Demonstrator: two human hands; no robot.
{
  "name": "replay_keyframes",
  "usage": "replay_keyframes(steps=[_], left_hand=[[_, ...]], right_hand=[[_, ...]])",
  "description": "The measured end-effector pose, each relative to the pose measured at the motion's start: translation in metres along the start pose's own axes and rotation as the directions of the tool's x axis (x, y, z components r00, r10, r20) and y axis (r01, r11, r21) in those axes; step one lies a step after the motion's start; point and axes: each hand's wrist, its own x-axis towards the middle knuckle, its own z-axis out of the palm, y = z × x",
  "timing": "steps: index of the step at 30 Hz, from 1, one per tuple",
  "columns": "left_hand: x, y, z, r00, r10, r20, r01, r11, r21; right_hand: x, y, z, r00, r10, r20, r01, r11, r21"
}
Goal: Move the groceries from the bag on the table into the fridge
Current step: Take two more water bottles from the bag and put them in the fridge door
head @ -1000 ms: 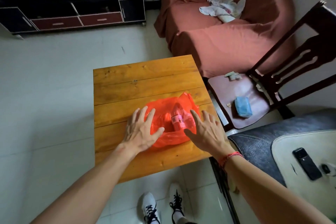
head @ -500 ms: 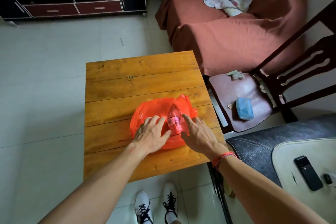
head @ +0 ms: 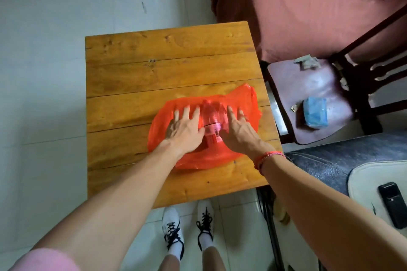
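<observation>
On the wooden table [head: 167, 68] in front of us lay the orange-red plastic bag [head: 242, 99], slumped flat toward the right edge, with a bottle [head: 211, 116] showing through its film; what else it held we could not make out. By our reckoning the task had barely begun: nothing was out of the bag and no fridge was in view, so every item had yet to be lifted out and carried off. Our left hand [head: 185, 130] rested on the bag just left of the bottle and our right hand [head: 240, 132] just right of it, both arms stretched forward over the near edge. Neither grip had closed on anything: the fingers lay straight and spread, palms down against the plastic, flanking the bottle.
</observation>
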Motion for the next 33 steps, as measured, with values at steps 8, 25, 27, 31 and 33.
replay_keyframes(steps=[8,25,27,31,33], left_hand=[[0.026,0.012,0.019,0.994,-0.063,0.085,0.071,0.993,-0.092],[0.108,0.023,0.072,0.969,-0.216,0.118,0.243,0.780,-0.577],[0.106,0.024,0.074,0.969,-0.183,0.168,0.247,0.783,-0.571],[0.094,0.024,0.076,0.967,-0.219,0.129,0.252,0.755,-0.605],[0.081,0.026,0.074,0.974,-0.222,0.050,0.216,0.832,-0.510]], right_hand=[[0.026,0.008,0.001,1.000,-0.003,-0.021,0.003,0.999,0.037],[0.126,0.042,0.022,0.998,0.063,-0.016,-0.061,0.994,0.094],[0.132,0.046,0.024,0.996,0.084,-0.022,-0.080,0.987,0.142],[0.135,0.046,0.023,0.996,0.087,-0.013,-0.084,0.988,0.130],[0.133,0.044,0.021,0.997,0.072,-0.022,-0.069,0.989,0.133]])
